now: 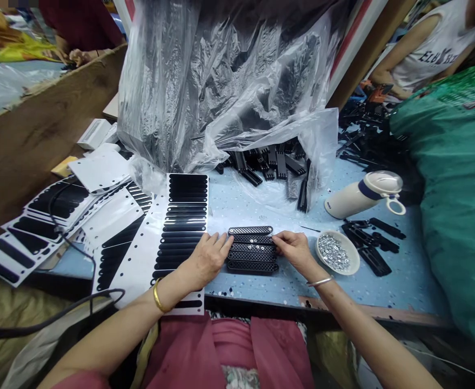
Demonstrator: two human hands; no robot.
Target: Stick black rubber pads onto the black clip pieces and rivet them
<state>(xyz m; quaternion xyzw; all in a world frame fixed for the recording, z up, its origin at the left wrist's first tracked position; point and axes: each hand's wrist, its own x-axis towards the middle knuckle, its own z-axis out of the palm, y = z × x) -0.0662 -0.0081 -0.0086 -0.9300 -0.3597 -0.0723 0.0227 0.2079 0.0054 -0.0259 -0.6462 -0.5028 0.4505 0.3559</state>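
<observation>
Centrally, near the front edge of a pale-blue speckled tabletop [261, 289], a compact row of long black strips with a perforated pattern [250, 253] is shown between two bare hands. The strips are laid side by side, with their long sides running left to right, and several small silvery rings [257, 247] are seen on the middle ones. At the left ends of the strips, the left hand [208, 260] is placed with its fingers loosely bent and the fingertips at the edge (whether any strip is gripped cannot be told). At the right ends, the thumb and forefinger of the right hand [296, 249] are brought close together; whether anything is pinched between them cannot be made out.

To the right, a round white bowl [357, 266] filled with small silvery metal pieces [334, 252] is positioned, with loose black elongated parts [370, 246] just beyond its right side. On the far side of the bowl, a cream bottle with a dark-blue band and clear lid [348, 199] is seen. To the left, white sheets bearing rows of black rounded strips [182, 232] are spread, partly overlapped. At the far side, dark slotted parts [280, 162] are gathered at the mouth of a large clear plastic bag [237, 81].
</observation>
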